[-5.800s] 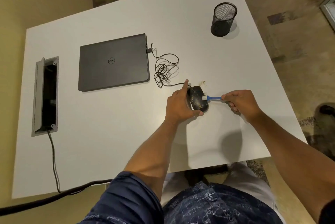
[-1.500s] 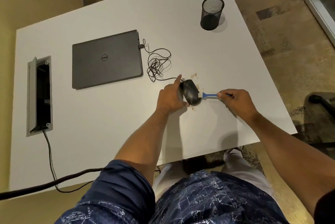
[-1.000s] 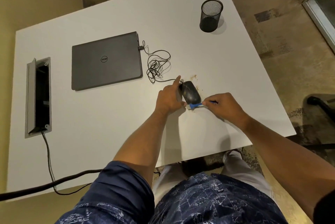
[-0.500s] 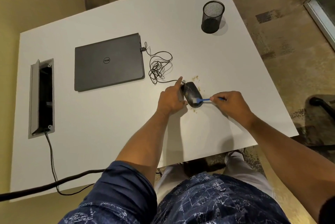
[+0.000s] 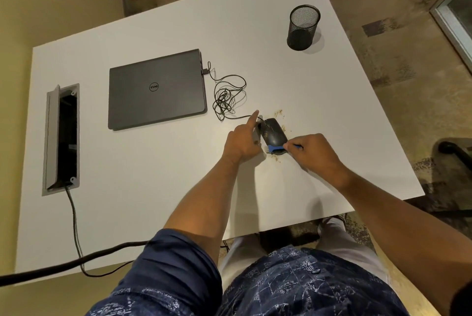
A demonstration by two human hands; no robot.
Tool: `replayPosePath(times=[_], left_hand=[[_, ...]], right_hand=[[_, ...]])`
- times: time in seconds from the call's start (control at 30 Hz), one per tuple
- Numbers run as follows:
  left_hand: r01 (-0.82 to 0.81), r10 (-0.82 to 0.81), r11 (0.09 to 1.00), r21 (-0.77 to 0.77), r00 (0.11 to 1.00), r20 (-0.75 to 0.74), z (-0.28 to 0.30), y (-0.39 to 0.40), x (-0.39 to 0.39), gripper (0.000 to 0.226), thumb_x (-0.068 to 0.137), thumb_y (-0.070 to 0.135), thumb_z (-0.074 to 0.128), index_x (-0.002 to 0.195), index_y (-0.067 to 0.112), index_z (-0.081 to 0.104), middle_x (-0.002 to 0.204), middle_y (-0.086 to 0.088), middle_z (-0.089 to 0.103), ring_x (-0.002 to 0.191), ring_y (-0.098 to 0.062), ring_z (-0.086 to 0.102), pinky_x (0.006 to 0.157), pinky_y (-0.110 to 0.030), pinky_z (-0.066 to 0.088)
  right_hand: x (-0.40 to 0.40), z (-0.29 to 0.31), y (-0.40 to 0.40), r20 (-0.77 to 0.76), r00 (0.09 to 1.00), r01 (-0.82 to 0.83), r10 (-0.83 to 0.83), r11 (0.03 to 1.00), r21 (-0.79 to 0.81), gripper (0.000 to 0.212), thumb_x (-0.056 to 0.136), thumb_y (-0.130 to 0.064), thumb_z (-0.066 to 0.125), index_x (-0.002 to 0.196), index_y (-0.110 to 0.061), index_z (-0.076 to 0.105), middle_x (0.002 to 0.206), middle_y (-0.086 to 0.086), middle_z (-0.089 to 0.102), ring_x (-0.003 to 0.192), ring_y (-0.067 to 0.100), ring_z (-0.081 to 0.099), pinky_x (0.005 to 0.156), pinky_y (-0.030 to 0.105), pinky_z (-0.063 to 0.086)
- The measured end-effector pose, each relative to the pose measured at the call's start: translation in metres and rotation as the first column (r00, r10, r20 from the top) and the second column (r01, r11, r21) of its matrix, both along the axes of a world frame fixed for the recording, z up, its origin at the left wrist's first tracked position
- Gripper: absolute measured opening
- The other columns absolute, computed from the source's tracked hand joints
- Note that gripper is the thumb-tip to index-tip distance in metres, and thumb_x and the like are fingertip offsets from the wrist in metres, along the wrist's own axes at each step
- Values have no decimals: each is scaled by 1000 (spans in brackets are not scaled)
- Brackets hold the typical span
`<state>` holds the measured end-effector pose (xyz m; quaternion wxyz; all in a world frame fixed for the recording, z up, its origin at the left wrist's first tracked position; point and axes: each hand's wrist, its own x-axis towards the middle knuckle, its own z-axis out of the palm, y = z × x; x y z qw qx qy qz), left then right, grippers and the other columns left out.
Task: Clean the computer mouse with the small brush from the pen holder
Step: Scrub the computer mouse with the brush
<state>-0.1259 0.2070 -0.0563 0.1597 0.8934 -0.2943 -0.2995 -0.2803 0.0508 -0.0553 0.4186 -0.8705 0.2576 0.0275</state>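
- Surface: one white table (image 5: 153, 213) on patterned flooring; yellow wall on the side past the laptop.
- Landmark: one black wired computer mouse (image 5: 273, 132), lying on the table near its front edge.
- Left hand (image 5: 242, 140): touches the mouse's flank on the laptop side, index finger stretched along it, the rest curled against it; judged to steady the mouse against the brush strokes.
- Right hand (image 5: 310, 151): fingers pinched round the handle of one small blue brush (image 5: 275, 148), just beside the mouse on the opposite side.
- Brush head: at the mouse's near end, low against its edge; judged to be sweeping dirt from the rim.
- Crumbs (image 5: 279, 112): brown specks, two loose scatterings, one beyond the mouse, one before it.
- Mouse cable (image 5: 227, 101): one, bundled loosely between mouse and laptop, plugged into the laptop's side.
- Laptop (image 5: 155, 89): one, closed, beyond the cable.
- Pen holder (image 5: 303, 27): one black mesh cup, well beyond the mouse; looks empty.
- Cable hatch (image 5: 62, 136): one, open, past the laptop.
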Motion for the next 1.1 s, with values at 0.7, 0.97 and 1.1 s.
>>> replayPosePath(times=[0.7, 0.97, 1.1], left_hand=[[-26, 25, 1000, -15, 999, -41, 3, 3, 4, 97, 80, 11, 62, 161, 32, 13, 138, -2, 63, 110, -34, 63, 94, -48, 52], [-26, 25, 999, -25, 999, -48, 4, 2, 5, 96, 80, 9, 60, 161, 32, 14, 137, -1, 63, 109, -32, 63, 94, -49, 52], [-41, 38, 998, -43, 998, -58, 5, 0, 6, 95, 81, 11, 62, 161, 32, 15, 135, 1, 65, 111, -32, 63, 98, -47, 50]], right_hand=[[26, 2, 8, -85, 995, 54, -58, 997, -51, 21, 97, -28, 64, 97, -14, 80, 85, 8, 76, 62, 13, 62, 56, 19, 43], [28, 11, 3, -104, 994, 32, -45, 992, -121, 23, 99, -27, 62, 95, -10, 78, 81, 9, 73, 65, 19, 62, 60, 19, 39], [28, 15, 2, -55, 997, 54, -59, 994, -95, 22, 97, -27, 63, 92, -13, 79, 82, 7, 75, 66, 19, 64, 57, 23, 44]])
